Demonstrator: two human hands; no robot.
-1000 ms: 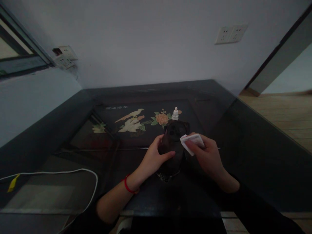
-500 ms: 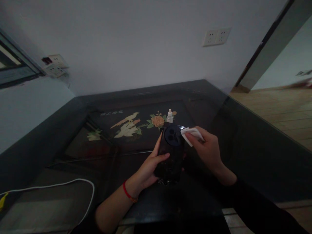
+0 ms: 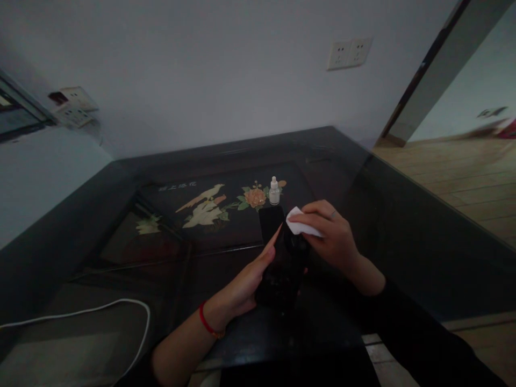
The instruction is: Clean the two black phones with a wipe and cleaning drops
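Observation:
My left hand (image 3: 245, 279) grips a black phone (image 3: 278, 263) from its left side, holding it above the dark table (image 3: 382, 226). A red string circles that wrist. My right hand (image 3: 332, 236) pinches a small folded white wipe (image 3: 300, 227) and presses it on the phone's upper part. Just behind the phone stands a small clear dropper bottle (image 3: 274, 191) with a white cap, apart from both hands.
The table's glass top covers a bird and flower inlay (image 3: 209, 201). A white cable (image 3: 100, 309) loops at the near left. Wall sockets (image 3: 349, 52) sit on the back wall, more sockets (image 3: 72, 105) at left. A wooden floor (image 3: 455, 172) lies to the right.
The right hand has moved the wipe left and down onto the phone, now covering its upper part. The left hand's thumb has straightened along the phone's edge. The view has shifted slightly rightward.

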